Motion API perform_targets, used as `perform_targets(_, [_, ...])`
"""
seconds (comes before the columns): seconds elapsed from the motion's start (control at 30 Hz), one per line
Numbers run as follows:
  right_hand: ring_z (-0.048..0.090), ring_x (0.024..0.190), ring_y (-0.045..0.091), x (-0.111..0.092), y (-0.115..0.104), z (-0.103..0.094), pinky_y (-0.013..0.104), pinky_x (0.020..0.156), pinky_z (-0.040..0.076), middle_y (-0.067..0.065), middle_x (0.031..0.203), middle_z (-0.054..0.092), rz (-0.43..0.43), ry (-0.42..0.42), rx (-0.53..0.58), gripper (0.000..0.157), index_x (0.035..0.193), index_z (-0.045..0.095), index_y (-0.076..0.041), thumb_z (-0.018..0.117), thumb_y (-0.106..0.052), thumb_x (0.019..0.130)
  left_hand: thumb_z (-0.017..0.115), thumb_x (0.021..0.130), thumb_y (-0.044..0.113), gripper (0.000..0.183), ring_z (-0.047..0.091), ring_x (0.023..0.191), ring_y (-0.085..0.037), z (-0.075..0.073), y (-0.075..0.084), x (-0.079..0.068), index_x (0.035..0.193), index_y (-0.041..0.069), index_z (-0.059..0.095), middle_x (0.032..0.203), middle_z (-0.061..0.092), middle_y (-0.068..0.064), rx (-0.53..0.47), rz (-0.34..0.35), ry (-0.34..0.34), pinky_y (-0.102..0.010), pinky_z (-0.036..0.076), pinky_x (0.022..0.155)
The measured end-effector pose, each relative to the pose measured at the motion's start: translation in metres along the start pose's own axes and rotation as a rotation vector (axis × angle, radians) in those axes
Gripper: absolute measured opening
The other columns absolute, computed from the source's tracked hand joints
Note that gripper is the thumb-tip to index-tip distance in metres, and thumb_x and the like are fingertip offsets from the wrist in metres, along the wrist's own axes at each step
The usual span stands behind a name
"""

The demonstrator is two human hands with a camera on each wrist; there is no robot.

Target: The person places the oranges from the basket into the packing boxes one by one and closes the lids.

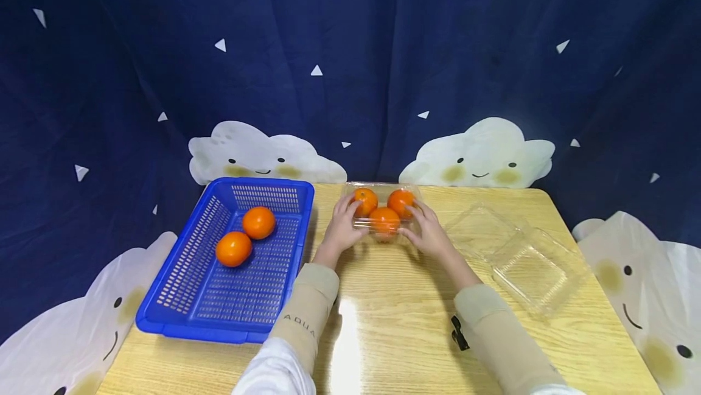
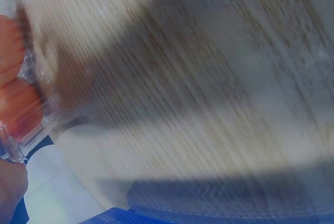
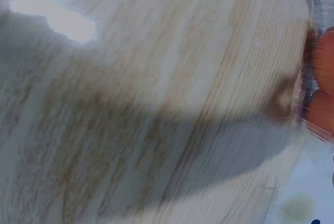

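- Holding a clear box [image 1: 382, 190] between them, the left hand [image 1: 341, 227] and the right hand [image 1: 429, 234] were bent around its two ends, each with its thumb at the near side.
- This box was at the far edge of the worktop [image 1: 383, 322], near the middle; I could not tell if its base was touching the wood.
- Inside the box were three oranges [image 1: 384, 221]: two behind, side by side, and one in front, between them.
- The long axis of the box went from left to right, across the worktop, and one long side faced the person.
- Only the head view showed all three of these fruits; each wrist view showed just two, through the clear plastic, at the picture's edge.
- Only the head view showed also two more oranges [image 1: 233, 249], which lay next to each other in the blue basket [image 1: 188, 333], on the left.
- The left wrist view had a strip of the basket's edge at the bottom and a part of the left hand in the lower corner.
- On the right, the head view showed a spread-out clear container [image 1: 528, 270], its length pointing diagonally, from far left to near right.
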State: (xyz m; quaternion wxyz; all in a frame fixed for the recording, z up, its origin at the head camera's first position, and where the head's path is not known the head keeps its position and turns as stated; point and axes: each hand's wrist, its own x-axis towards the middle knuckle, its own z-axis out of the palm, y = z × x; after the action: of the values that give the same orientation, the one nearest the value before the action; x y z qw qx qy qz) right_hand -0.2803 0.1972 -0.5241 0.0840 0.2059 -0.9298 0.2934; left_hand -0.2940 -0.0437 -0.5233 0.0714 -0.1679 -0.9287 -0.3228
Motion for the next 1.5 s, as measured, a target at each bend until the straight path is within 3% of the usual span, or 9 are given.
perform_targets(1.0, [0.026, 0.127, 0.046, 0.026, 0.01, 0.003, 0.058, 0.102, 0.025, 0.022, 0.142, 0.028, 0.041, 0.007, 0.064, 0.063, 0.133, 0.044, -0.002, 0.068, -0.028, 0.081, 0.068, 0.072, 0.022, 0.065, 0.021, 0.133, -0.037, -0.008, -0.013, 0.024, 0.13, 0.004, 0.046, 0.144, 0.029, -0.015, -0.002, 0.058, -0.046, -0.043, 0.026, 0.107])
perform_targets(1.5, [0.021, 0.132, 0.041, 0.031, 0.01, 0.004, 0.055, 0.104, 0.023, 0.016, 0.146, 0.024, 0.093, -0.026, 0.08, 0.062, 0.135, 0.042, -0.006, 0.067, -0.028, 0.082, 0.068, 0.072, 0.022, 0.065, 0.02, 0.134, -0.035, -0.011, -0.014, 0.03, 0.131, 0.006, 0.046, 0.144, 0.029, -0.015, 0.025, 0.039, -0.072, -0.041, 0.024, 0.108])
